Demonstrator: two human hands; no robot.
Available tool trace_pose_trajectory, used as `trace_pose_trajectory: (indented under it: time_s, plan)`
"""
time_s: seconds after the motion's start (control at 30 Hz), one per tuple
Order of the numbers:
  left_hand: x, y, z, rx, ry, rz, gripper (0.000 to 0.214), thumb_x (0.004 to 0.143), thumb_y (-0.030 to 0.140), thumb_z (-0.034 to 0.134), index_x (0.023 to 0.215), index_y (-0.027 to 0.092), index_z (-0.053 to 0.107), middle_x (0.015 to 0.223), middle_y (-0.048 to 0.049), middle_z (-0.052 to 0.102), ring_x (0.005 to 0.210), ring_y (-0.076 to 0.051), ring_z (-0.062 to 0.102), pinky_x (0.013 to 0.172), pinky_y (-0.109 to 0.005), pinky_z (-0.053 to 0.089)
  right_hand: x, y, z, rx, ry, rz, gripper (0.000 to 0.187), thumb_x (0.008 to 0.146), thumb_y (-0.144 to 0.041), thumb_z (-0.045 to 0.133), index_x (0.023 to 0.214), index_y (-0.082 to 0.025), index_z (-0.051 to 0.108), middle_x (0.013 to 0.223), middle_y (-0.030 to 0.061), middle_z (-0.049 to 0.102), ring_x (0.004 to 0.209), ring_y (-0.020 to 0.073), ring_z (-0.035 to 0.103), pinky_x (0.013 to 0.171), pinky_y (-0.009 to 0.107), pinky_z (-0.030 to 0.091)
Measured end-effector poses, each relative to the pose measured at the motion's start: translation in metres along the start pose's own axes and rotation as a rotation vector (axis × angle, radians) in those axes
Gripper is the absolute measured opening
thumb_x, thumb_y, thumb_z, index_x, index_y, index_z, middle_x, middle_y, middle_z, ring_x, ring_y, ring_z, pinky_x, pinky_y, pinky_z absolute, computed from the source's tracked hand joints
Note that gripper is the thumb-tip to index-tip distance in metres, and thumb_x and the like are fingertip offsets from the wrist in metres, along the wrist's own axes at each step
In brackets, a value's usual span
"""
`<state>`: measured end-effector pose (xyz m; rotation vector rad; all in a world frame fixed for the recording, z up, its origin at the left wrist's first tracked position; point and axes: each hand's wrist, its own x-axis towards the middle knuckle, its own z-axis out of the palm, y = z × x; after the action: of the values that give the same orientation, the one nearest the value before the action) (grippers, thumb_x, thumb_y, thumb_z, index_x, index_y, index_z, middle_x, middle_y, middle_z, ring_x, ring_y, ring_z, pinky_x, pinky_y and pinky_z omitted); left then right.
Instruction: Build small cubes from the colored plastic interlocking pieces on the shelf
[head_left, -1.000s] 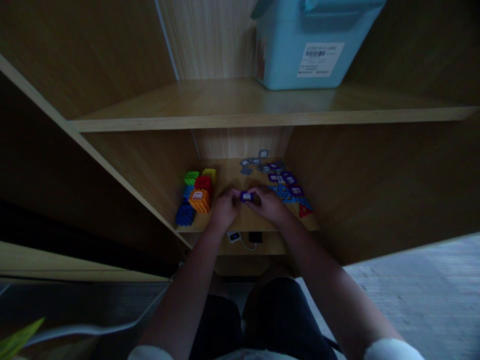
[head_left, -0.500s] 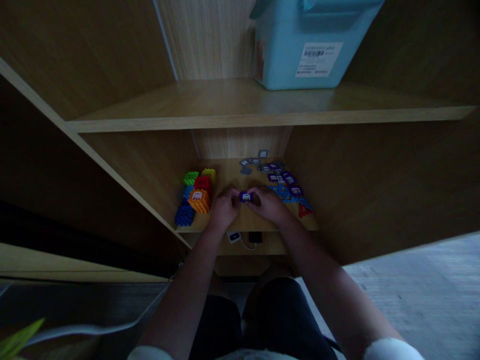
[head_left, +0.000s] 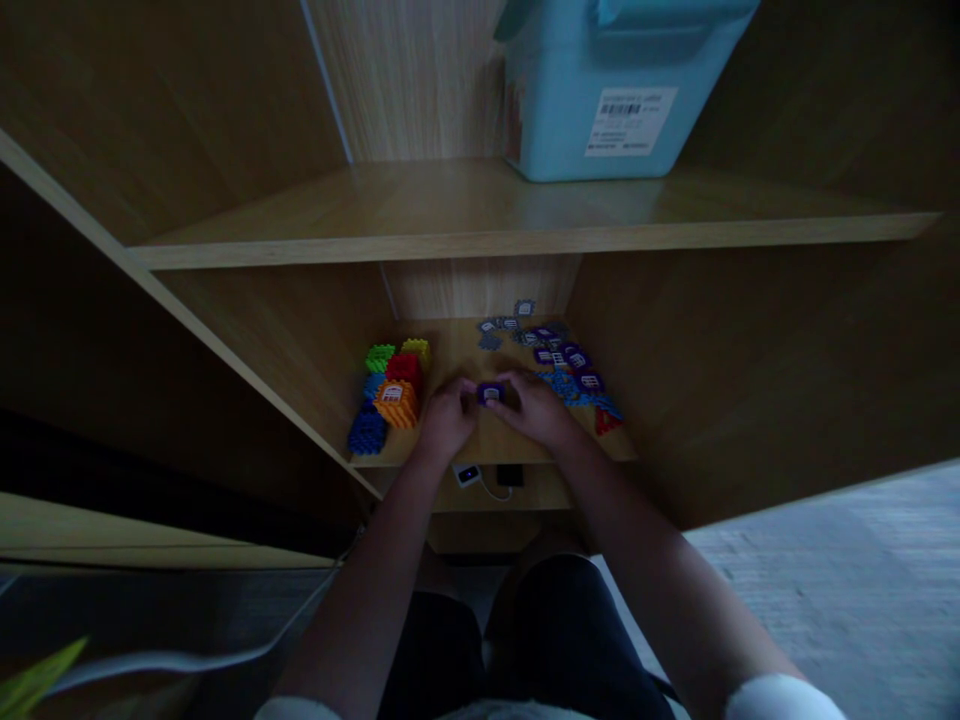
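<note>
Between my two hands, over the middle of the lower shelf, is a small purple interlocking tile (head_left: 491, 393) with a pale window-like print. My left hand (head_left: 450, 415) pinches its left side. On the opposite side my right hand (head_left: 534, 405) grips it, thumb at the front and forefinger along the upper edge. Left of my left hand stand assembled blocks, among them an orange block (head_left: 397, 402), a red block (head_left: 405, 370) and a dark blue block (head_left: 367, 430). Beyond my right hand lie loose purple tiles (head_left: 590, 381) and blue tiles (head_left: 562, 385).
Grey tiles (head_left: 490, 341) lie scattered toward the back, and red pieces (head_left: 607, 420) at the right. A light-blue bin (head_left: 600, 130) stands on the upper shelf (head_left: 420, 200) overhead. Below the shelf edge are a small white device (head_left: 466, 475) with a cable and a black box (head_left: 511, 475).
The purple tile has tilted slightly between my fingers, and my right thumb now covers part of its print. The view has shifted a little; the other pieces lie as before.
</note>
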<state>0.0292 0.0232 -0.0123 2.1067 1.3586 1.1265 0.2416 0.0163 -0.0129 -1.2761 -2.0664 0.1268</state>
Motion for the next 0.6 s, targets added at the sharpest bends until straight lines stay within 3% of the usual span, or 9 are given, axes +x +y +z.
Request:
trace_pose_trajectory:
  time_s: [0.07, 0.23, 0.33, 0.6]
  plan:
    - [0.000, -0.001, 0.000, 0.004, 0.009, 0.003, 0.014, 0.097, 0.013, 0.060, 0.105, 0.022, 0.066, 0.108, -0.0084, 0.079, 0.102, -0.025, 0.076, 0.100, -0.043, 0.060, 0.000, -0.003, -0.004, -0.111, 0.068, 0.094, 0.042, 0.105, -0.051, 0.058, 0.129, -0.018, 0.068, 0.128, 0.0150, 0.073, 0.124, 0.0316, 0.063, 0.111, 0.045, 0.048]
    - [0.000, -0.002, 0.001, 0.017, 0.011, -0.012, 0.017, 0.094, 0.011, 0.061, 0.106, 0.023, 0.066, 0.109, -0.0082, 0.079, 0.104, -0.025, 0.076, 0.102, -0.044, 0.060, -0.001, -0.007, -0.010, -0.474, 0.277, 0.504, 0.053, 0.109, -0.047, 0.040, 0.135, -0.010, 0.068, 0.152, 0.0251, 0.059, 0.144, 0.0425, 0.047, 0.123, 0.064, 0.031]
    - [-0.001, -0.002, 0.001, 0.018, 0.016, -0.019, 0.020, 0.093, 0.011, 0.063, 0.108, 0.023, 0.065, 0.112, -0.0081, 0.078, 0.106, -0.025, 0.075, 0.102, -0.043, 0.060, -0.001, -0.002, -0.005, -0.564, 0.237, 0.631, 0.062, 0.108, -0.050, 0.039, 0.137, -0.002, 0.067, 0.161, 0.0308, 0.049, 0.153, 0.0467, 0.036, 0.126, 0.069, 0.022]
    - [-0.002, -0.002, 0.000, 0.019, 0.027, -0.021, 0.020, 0.094, 0.014, 0.062, 0.112, 0.023, 0.063, 0.115, -0.0088, 0.077, 0.108, -0.025, 0.075, 0.102, -0.043, 0.060, 0.002, 0.007, -0.002, -0.547, 0.125, 0.761, 0.072, 0.108, -0.056, 0.034, 0.146, 0.000, 0.060, 0.161, 0.0327, 0.048, 0.154, 0.0473, 0.035, 0.122, 0.073, 0.027]
